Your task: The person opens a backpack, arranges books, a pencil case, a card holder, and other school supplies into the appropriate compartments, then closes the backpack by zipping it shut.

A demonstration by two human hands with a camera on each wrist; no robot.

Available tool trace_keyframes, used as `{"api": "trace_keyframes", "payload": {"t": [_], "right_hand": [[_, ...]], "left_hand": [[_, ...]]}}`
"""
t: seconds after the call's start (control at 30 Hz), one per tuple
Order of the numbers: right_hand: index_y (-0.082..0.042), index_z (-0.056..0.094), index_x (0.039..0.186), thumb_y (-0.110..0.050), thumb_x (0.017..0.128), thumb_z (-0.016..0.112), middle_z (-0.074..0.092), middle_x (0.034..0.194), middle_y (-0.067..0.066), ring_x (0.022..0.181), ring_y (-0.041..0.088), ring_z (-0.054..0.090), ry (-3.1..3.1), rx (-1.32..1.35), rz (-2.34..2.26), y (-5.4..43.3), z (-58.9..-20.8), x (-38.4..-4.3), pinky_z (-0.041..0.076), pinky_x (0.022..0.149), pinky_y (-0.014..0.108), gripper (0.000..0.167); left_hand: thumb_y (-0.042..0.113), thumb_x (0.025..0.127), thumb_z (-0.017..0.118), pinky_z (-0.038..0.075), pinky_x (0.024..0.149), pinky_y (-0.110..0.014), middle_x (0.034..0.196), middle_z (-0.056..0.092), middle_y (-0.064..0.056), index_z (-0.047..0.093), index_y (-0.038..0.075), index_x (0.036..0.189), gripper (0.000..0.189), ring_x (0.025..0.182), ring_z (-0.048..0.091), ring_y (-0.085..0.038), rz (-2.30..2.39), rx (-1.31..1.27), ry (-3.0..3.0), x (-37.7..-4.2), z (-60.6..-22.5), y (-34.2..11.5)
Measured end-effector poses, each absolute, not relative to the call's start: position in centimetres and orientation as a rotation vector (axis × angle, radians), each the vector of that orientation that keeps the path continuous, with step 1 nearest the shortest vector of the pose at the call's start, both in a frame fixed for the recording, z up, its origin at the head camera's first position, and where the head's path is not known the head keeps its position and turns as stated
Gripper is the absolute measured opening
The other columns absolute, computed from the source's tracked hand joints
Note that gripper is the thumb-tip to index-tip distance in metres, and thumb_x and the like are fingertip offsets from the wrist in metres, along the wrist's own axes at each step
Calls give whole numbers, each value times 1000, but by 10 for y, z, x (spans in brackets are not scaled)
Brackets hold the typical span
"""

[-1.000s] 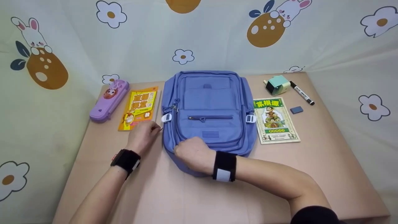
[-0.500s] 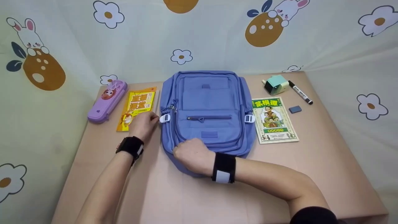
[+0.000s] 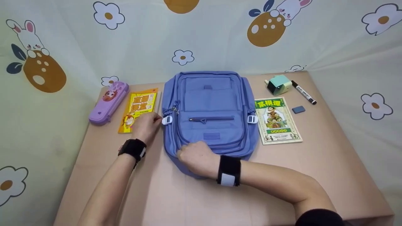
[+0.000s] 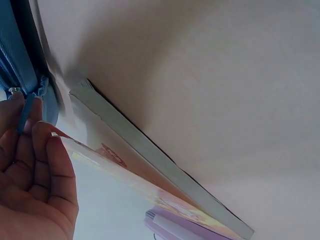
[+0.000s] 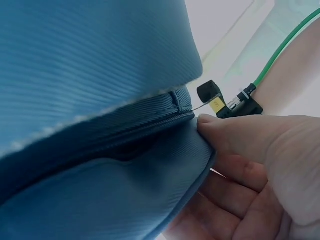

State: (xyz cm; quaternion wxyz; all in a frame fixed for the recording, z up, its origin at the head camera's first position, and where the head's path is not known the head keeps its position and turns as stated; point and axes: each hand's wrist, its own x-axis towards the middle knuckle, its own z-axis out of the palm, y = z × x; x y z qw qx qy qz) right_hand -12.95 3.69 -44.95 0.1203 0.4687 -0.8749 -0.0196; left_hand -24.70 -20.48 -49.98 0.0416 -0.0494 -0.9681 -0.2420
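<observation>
A blue backpack (image 3: 210,100) lies front side up on the table. At its left side my left hand (image 3: 146,125) pinches a narrow blue zipper pull (image 4: 26,114) between thumb and finger, close to a metal slider. The white side buckle (image 3: 167,120) is right by those fingertips. At the lower left corner my right hand (image 3: 199,158) grips the bag's fabric edge, thumb on top and fingers beneath. Beside that thumb runs a zipper (image 5: 145,131), with a dark gap along it in the right wrist view.
Left of the bag lie an orange-yellow book (image 3: 139,103) and a purple pencil case (image 3: 109,102). To its right are a green-and-white book (image 3: 278,121), a blue eraser (image 3: 298,109), a mint pencil sharpener (image 3: 279,84) and a black-and-white marker (image 3: 304,92).
My left hand has slid up along the bag's left side, from below the white buckle to beside it. The right hand keeps its grip at the lower left corner.
</observation>
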Motion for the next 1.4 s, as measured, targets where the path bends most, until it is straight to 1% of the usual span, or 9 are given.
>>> {"api": "trace_keyframes", "payload": {"t": [0.3,0.4,0.53,0.7,0.8,0.9,1.07,1.17,1.4], "right_hand": [[-16,67,83,-22,90,73,65,78,-4,67,17,64,-2623,1313,199,97,-455,-128,52,51,36,12],[-16,72,95,-27,92,74,69,85,-4,73,17,67,-2658,1283,327,126,-460,-128,55,59,37,11],[-14,75,109,-27,91,76,74,97,-2,85,19,71,-2671,1253,415,164,-466,-129,57,73,40,22],[-13,76,111,-24,89,79,75,102,0,93,20,71,-2689,1222,447,196,-471,-134,57,83,41,24],[-12,76,112,-21,88,79,75,104,0,95,20,71,-2690,1223,454,208,-474,-137,57,83,41,26],[-11,76,112,-17,87,79,75,106,1,97,20,71,-2678,1231,436,217,-476,-139,57,83,41,27],[-8,75,114,-11,86,75,75,108,5,98,24,71,-2666,1202,382,227,-481,-140,57,84,42,29],[-8,75,117,-9,89,74,75,109,5,96,24,71,-2646,1191,388,230,-483,-141,58,81,42,28],[-11,73,115,-7,92,73,76,102,3,85,20,74,-2511,1101,482,230,-478,-147,60,68,37,23]], "left_hand": [[12,96,69,53,84,-49,100,75,-12,78,5,103,13,94,69,-33,-738,-245,-2900,-237,-503,-207],[9,96,69,51,88,-50,102,74,-14,76,3,107,15,98,67,-36,-724,-297,-2865,-230,-503,-208],[6,92,72,50,88,-52,104,70,-16,75,2,110,19,99,64,-38,-709,-350,-2800,-220,-498,-206],[9,91,75,50,88,-49,108,69,-14,75,4,112,22,101,63,-35,-726,-469,-2719,-203,-489,-195],[21,95,74,49,96,-48,120,68,-11,73,7,120,29,111,62,-32,-757,-631,-2707,-190,-483,-187],[38,98,70,44,107,-50,136,62,-11,66,10,134,46,127,55,-30,-759,-834,-2729,-178,-481,-181],[63,93,64,31,117,-56,155,47,-11,54,16,149,74,146,38,-31,-645,-1124,-2781,-158,-486,-178],[64,91,65,26,120,-54,160,41,-9,49,18,153,78,150,30,-30,-566,-1214,-2800,-152,-492,-179],[47,98,66,23,122,-49,165,32,-7,43,21,157,69,153,24,-27,-499,-1216,-2810,-152,-497,-180]]}}
